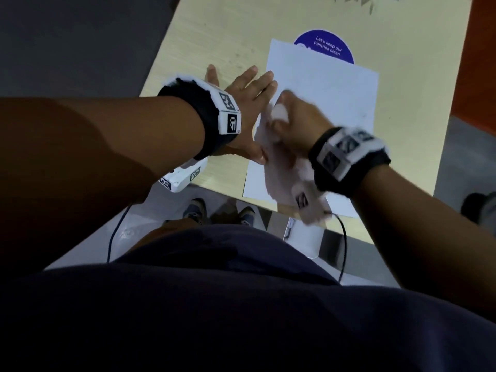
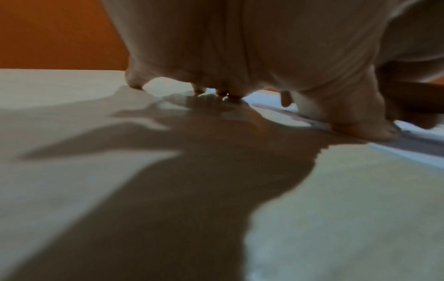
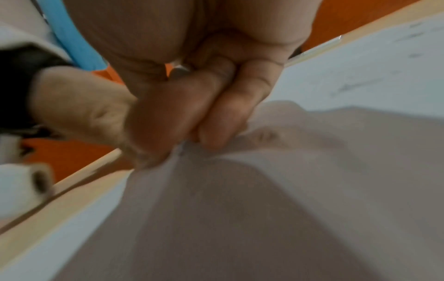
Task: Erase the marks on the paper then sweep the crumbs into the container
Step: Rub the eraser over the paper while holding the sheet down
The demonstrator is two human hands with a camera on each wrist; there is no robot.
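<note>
A white sheet of paper [image 1: 330,84] lies on the pale wooden table [image 1: 214,36]. My left hand [image 1: 241,87] lies flat and spread on the table at the sheet's left edge, and its thumb [image 2: 365,129] presses on that edge. Over the sheet's near left part, my right hand [image 1: 292,116] is blurred with motion and grips a pale cloth [image 1: 279,167]. In the right wrist view the fingers [image 3: 216,114] pinch a fold of the cloth [image 3: 264,190], which drapes over the paper [image 3: 348,66]. Faint grey marks [image 3: 360,85] show on the sheet beyond the cloth. I cannot make out any crumbs.
A round blue sticker [image 1: 330,47] sits on the table, partly under the paper's far edge. The table's front edge runs just below the sheet. A white object [image 1: 303,237] stands beneath that edge, beside a black cable [image 1: 343,237]. Orange surface [image 1: 472,49] borders the table's right side.
</note>
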